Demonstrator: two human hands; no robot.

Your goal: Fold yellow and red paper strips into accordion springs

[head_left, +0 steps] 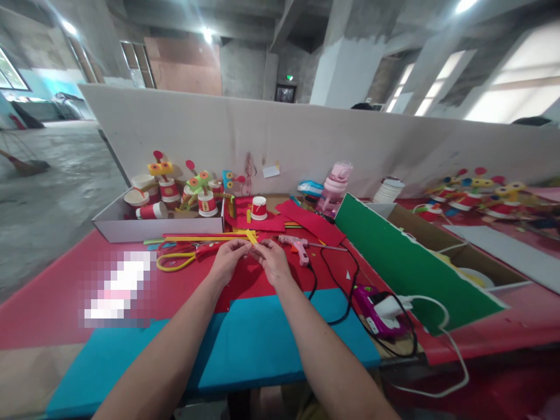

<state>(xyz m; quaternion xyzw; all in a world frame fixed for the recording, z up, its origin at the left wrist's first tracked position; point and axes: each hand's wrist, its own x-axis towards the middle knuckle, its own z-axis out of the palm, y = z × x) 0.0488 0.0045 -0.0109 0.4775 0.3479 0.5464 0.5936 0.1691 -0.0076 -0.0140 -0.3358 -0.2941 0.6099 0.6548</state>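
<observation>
Between my two hands is a small yellow paper strip (252, 236), its upper end sticking out past the fingertips. My left hand (231, 256) pinches it from the left, fingers closed. From the right, my right hand (272, 261) closes its thumb and fingers on the same strip. Just right of my right hand lies a pink hot glue gun (297, 246). Scissors with yellow handles (176, 261) lie left of my left hand. Behind the hands stands an upturned red and white paper cup (259, 208). Long red and yellow paper strips (205, 236) lie beyond the left hand.
A white box (157, 229) at the back left holds paper-cup figures. A green-sided divided box (406, 268) stands right. The purple power strip (380, 315) has a white plug and trailing cables. A pink bottle (336, 189) stands by the white partition (196, 128). Blue sheet (262, 344) covers the front edge.
</observation>
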